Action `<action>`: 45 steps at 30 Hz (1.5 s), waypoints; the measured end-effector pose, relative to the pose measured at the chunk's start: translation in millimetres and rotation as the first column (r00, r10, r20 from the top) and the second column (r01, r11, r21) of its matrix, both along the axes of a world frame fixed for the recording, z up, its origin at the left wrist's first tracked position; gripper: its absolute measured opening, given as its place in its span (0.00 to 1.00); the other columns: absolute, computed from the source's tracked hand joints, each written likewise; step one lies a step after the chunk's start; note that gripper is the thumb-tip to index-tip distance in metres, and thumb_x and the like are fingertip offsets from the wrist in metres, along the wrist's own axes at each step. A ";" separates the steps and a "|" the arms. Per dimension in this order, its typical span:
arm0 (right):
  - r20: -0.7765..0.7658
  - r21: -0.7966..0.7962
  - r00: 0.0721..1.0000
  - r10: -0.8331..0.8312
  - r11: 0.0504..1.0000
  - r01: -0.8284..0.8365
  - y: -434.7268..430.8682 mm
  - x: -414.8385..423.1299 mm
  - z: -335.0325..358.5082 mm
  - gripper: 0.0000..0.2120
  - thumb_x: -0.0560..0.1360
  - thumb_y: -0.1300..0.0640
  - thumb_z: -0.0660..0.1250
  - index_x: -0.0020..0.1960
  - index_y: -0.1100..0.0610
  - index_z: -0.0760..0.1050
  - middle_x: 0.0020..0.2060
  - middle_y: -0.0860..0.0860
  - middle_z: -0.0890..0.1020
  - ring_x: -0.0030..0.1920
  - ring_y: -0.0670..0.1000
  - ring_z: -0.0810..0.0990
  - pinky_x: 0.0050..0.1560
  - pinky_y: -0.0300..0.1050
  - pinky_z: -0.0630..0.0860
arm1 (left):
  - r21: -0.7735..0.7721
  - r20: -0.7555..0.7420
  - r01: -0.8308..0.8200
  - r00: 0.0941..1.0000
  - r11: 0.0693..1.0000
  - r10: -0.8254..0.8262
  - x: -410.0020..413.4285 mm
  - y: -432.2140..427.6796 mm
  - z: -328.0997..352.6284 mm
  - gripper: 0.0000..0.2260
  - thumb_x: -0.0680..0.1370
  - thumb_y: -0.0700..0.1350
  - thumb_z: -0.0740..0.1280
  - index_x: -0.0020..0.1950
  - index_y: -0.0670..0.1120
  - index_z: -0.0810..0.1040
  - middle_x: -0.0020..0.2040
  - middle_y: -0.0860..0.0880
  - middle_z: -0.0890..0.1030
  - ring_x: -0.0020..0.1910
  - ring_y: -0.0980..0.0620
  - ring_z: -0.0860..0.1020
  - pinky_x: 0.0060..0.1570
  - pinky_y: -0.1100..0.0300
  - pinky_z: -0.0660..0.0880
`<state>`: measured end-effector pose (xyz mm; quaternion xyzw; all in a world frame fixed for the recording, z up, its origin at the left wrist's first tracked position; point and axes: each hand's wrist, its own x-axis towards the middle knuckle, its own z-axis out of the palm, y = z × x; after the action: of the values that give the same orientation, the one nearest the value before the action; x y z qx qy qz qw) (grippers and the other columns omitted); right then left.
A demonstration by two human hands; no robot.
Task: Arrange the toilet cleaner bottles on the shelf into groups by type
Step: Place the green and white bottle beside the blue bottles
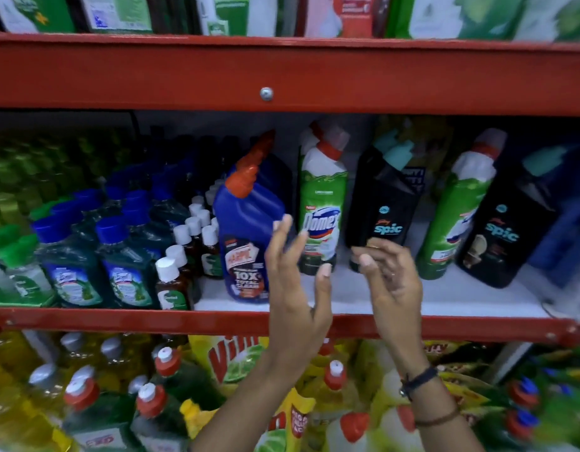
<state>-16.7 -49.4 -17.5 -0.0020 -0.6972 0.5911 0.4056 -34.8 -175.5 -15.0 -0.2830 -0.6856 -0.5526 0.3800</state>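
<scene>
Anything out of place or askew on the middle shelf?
Yes. Types alternate: green Domex, black Spic, second Domex, second Spic. Blue Harpic stands left. Nothing spilled.

Bare forearms; right wrist point(422, 386): dark band, thin brown thread

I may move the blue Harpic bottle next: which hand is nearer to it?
Left. The left hand is open right in front of the blue Harpic bottle, fingertips over its right edge. The right hand is further right, in front of the black Spic bottle, with the green Domex bottle between.
</scene>
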 end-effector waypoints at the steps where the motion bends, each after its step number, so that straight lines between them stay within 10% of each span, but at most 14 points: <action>1: -0.029 -0.024 0.997 -0.076 0.997 0.075 16.7 5.5 0.1 0.10 0.75 0.49 0.66 0.56 0.49 0.74 0.50 0.52 0.84 0.53 0.51 0.82 0.54 0.48 0.78 | -0.025 0.005 0.055 0.998 0.998 -0.055 3.7 13.1 0.8 0.20 0.79 0.42 0.61 0.71 0.45 0.64 0.74 0.48 0.62 0.76 0.51 0.59 0.72 0.67 0.58; 4: -0.078 -0.076 0.958 -0.278 0.959 0.272 68.8 14.1 0.4 0.10 0.75 0.45 0.64 0.53 0.47 0.73 0.51 0.58 0.82 0.53 0.54 0.81 0.54 0.52 0.77 | -0.101 0.078 0.182 0.982 0.978 -0.175 9.9 54.9 1.0 0.17 0.80 0.43 0.61 0.69 0.45 0.67 0.72 0.49 0.67 0.73 0.56 0.63 0.71 0.66 0.61; 9: 0.010 -0.022 0.946 -0.324 0.946 0.324 142.2 0.7 0.2 0.13 0.80 0.58 0.57 0.63 0.58 0.68 0.57 0.54 0.76 0.52 0.31 0.75 0.55 0.31 0.71 | -0.193 0.258 0.383 0.908 0.903 -0.330 5.3 123.7 -1.0 0.20 0.81 0.42 0.61 0.73 0.43 0.64 0.72 0.47 0.68 0.69 0.63 0.63 0.67 0.75 0.58; 13: 0.191 0.075 0.965 -0.179 0.983 0.167 169.1 -15.9 -2.0 0.20 0.81 0.59 0.54 0.72 0.57 0.60 0.68 0.51 0.70 0.67 0.49 0.70 0.66 0.42 0.67 | -0.129 0.447 0.496 0.802 0.858 -0.397 -8.3 167.1 0.5 0.25 0.79 0.37 0.62 0.76 0.45 0.59 0.73 0.47 0.66 0.69 0.58 0.65 0.62 0.77 0.61; 19: 0.160 0.112 0.971 -0.176 0.981 0.159 178.4 -15.2 1.5 0.19 0.77 0.68 0.57 0.67 0.58 0.67 0.61 0.55 0.77 0.58 0.50 0.76 0.53 0.27 0.71 | -0.076 0.464 0.435 0.812 0.897 -0.354 -24.0 194.4 -6.6 0.31 0.76 0.30 0.64 0.76 0.46 0.59 0.73 0.45 0.66 0.69 0.60 0.64 0.62 0.80 0.60; 24: 0.071 0.117 0.970 -0.234 0.967 0.225 177.1 -5.5 -0.9 0.19 0.74 0.67 0.66 0.63 0.60 0.69 0.55 0.58 0.80 0.51 0.52 0.80 0.46 0.27 0.74 | 0.009 0.423 0.387 0.834 0.922 -0.354 -24.6 196.1 -11.2 0.34 0.73 0.28 0.64 0.75 0.50 0.62 0.72 0.45 0.70 0.70 0.48 0.71 0.68 0.52 0.72; 32: 0.115 0.127 0.965 -0.235 0.967 0.221 153.8 29.4 8.9 0.19 0.70 0.58 0.72 0.60 0.52 0.73 0.48 0.52 0.82 0.46 0.42 0.80 0.43 0.30 0.76 | -0.021 0.414 0.301 0.870 0.953 -0.266 -5.6 160.4 -2.7 0.34 0.74 0.32 0.68 0.71 0.62 0.65 0.67 0.52 0.77 0.61 0.54 0.78 0.57 0.64 0.78; 45: 0.078 0.031 0.997 -0.029 0.999 0.027 38.8 14.3 19.8 0.18 0.69 0.61 0.73 0.55 0.48 0.74 0.45 0.38 0.81 0.43 0.43 0.83 0.41 0.32 0.78 | -0.018 0.384 0.057 0.922 0.998 -0.045 -1.9 49.8 0.4 0.33 0.74 0.32 0.66 0.70 0.63 0.63 0.63 0.52 0.79 0.57 0.56 0.79 0.52 0.52 0.81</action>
<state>-2.4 -10.6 2.2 -0.0288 -0.7211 0.5743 0.3864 -36.7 -125.6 -14.6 -0.1928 -0.7469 -0.5970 0.2202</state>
